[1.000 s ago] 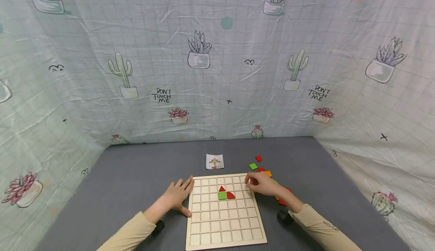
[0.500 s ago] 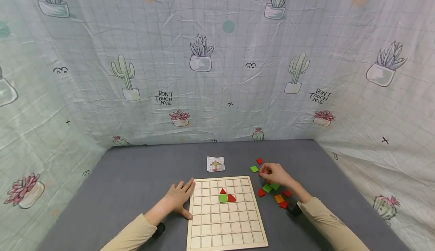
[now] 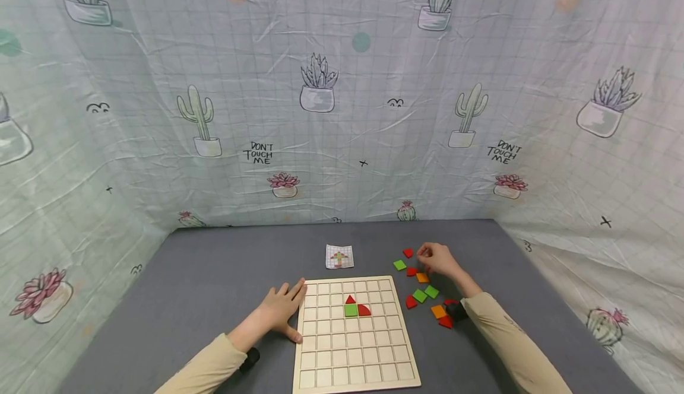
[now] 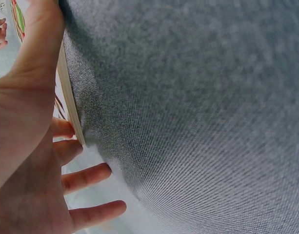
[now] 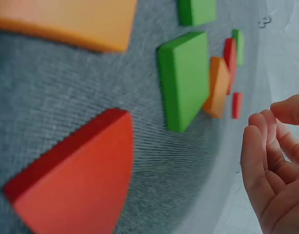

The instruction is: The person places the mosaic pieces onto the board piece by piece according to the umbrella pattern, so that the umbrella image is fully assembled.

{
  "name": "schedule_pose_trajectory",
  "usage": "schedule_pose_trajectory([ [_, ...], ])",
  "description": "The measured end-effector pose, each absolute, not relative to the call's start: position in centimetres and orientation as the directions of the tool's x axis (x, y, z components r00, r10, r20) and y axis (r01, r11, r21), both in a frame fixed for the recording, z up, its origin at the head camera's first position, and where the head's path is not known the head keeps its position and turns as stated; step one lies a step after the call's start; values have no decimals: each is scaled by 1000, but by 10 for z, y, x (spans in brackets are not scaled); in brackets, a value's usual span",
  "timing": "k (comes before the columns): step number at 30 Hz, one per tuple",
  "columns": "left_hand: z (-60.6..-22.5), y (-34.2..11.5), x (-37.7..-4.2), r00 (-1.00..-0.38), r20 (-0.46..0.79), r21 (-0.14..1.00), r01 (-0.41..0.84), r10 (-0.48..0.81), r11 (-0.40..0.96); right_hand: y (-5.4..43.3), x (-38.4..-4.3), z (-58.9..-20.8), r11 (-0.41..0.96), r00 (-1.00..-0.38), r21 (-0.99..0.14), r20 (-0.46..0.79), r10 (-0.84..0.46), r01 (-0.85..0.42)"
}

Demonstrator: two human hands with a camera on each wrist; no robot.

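A square wooden grid board (image 3: pixel 355 355) lies on the grey table, bearing a green square (image 3: pixel 350 310), a red triangle (image 3: pixel 350 299) and a red quarter-circle (image 3: pixel 364 310) that adjoin near its top middle. My left hand (image 3: pixel 280 311) rests along the board's left edge, fingers spread; the left wrist view shows its fingertips (image 4: pixel 98 175) at the board's end. Right of the board, my right hand (image 3: pixel 437 259) hovers beside the loose pieces, fingers loosely curled. Nothing shows between its thumb and fingers in the right wrist view. Closest to it are a red piece (image 3: pixel 408 253) and an orange square (image 3: pixel 423 277).
Scattered right of the board are more pieces, among them a green square (image 3: pixel 399 265), a red piece (image 3: pixel 411 302) and an orange square (image 3: pixel 438 311). A small pattern card (image 3: pixel 339 257) with a coloured figure lies behind the board. Patterned cloth (image 3: pixel 342 121) encloses the table.
My right hand has gone from the board's upper right corner to the loose pieces, then slightly farther back, off a red piece it was at. The left hand has stayed on the board's edge.
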State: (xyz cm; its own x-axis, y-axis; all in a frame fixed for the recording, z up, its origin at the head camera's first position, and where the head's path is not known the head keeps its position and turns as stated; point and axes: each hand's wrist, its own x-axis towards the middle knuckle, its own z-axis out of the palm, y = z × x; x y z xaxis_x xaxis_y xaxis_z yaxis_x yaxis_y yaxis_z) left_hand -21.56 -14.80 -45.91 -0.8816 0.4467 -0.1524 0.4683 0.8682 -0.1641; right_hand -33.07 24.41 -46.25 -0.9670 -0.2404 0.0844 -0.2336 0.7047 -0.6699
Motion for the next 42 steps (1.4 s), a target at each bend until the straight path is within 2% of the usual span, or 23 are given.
schedule_pose_trajectory([
  [11, -460, -148, -214, -872, -153, -148, 486, 465, 862, 237, -341, -477, 738, -979, -653, 25, -201, -168],
  [25, -459, -151, -218, -872, -158, -124, 484, 464, 866, 228, -358, -471, 803, -980, -589, -88, -180, -94],
  [37, -458, -148, -214, -874, -172, -135, 479, 455, 868, 225, -363, -472, 832, -976, -547, -119, -184, -90],
  [42, -455, -147, -214, -880, -179, -149, 467, 441, 871, 228, -365, -470, 816, -962, -570, -156, -223, -97],
])
